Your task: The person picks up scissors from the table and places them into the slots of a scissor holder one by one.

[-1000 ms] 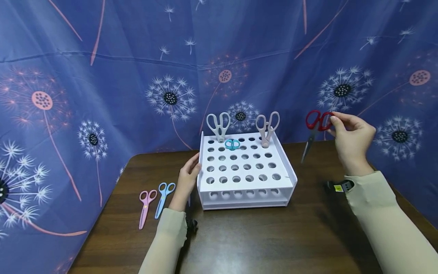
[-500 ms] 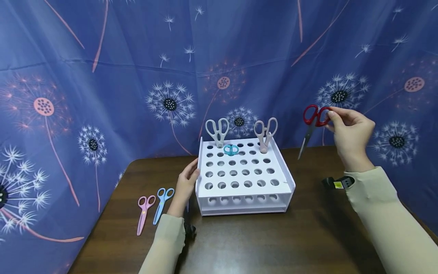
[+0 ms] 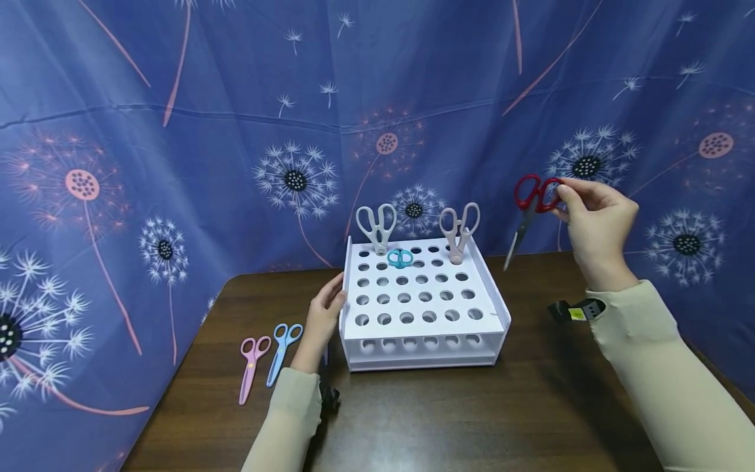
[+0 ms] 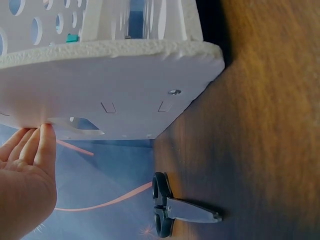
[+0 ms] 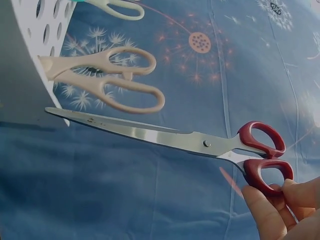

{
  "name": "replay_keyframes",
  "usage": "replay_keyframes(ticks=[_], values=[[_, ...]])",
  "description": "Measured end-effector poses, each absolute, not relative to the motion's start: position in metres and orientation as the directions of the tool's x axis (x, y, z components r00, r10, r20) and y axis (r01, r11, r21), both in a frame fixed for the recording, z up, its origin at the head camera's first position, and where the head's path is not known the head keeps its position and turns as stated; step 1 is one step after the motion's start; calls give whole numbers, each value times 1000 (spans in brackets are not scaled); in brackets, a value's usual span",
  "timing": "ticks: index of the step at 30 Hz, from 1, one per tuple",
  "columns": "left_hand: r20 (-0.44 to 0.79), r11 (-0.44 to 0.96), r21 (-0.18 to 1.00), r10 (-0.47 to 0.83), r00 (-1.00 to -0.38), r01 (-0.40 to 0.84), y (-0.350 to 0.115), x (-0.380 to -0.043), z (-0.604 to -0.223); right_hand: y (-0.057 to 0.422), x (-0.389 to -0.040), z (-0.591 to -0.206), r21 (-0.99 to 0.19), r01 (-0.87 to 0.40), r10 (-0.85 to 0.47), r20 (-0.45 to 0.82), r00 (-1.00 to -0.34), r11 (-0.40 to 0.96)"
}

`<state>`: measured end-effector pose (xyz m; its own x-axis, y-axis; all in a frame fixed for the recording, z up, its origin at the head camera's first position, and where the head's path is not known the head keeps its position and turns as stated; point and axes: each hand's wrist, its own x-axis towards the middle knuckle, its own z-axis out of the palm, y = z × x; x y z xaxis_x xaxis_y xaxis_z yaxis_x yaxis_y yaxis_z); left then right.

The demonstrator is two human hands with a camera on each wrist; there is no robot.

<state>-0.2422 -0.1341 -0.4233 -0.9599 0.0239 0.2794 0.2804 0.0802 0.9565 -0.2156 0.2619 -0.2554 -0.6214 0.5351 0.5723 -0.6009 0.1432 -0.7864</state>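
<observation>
My right hand (image 3: 603,226) pinches one finger loop of the red-handled scissors (image 3: 527,213) between thumb and fingers. The scissors hang in the air right of the white rack (image 3: 439,324), blades pointing down and a little to the left. In the right wrist view, the blade tip overlaps the rack's edge. My left hand (image 3: 321,316) rests straight fingertips against the rack's left side, as the left wrist view also shows. Upright in the rack's back holes stand grey scissors (image 3: 377,229), beige-pink scissors (image 3: 457,233) and small teal scissors (image 3: 400,258).
Pink scissors (image 3: 250,368) and blue scissors (image 3: 283,354) lie on the brown table (image 3: 425,419) left of my left hand. Black-handled scissors (image 4: 172,207) lie beyond the rack's left side in the left wrist view. A blue dandelion-print cloth (image 3: 224,196) hangs behind the table.
My right hand has carried the red-handled scissors slightly left, closer to the rack, and a bit higher. My left hand stays against the rack's side. The head view has tilted slightly.
</observation>
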Motion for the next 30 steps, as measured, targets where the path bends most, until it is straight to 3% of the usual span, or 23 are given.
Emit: replay_keyframes(ticks=[7, 30], values=[[285, 74, 956, 24, -958, 286, -133, -240, -421, 255, -218, -252, -770, -634, 525, 570, -632, 73], [316, 65, 946, 25, -948, 317, -134, -244, -425, 231, -225, -248, -757, -651, 493, 590, -640, 61]])
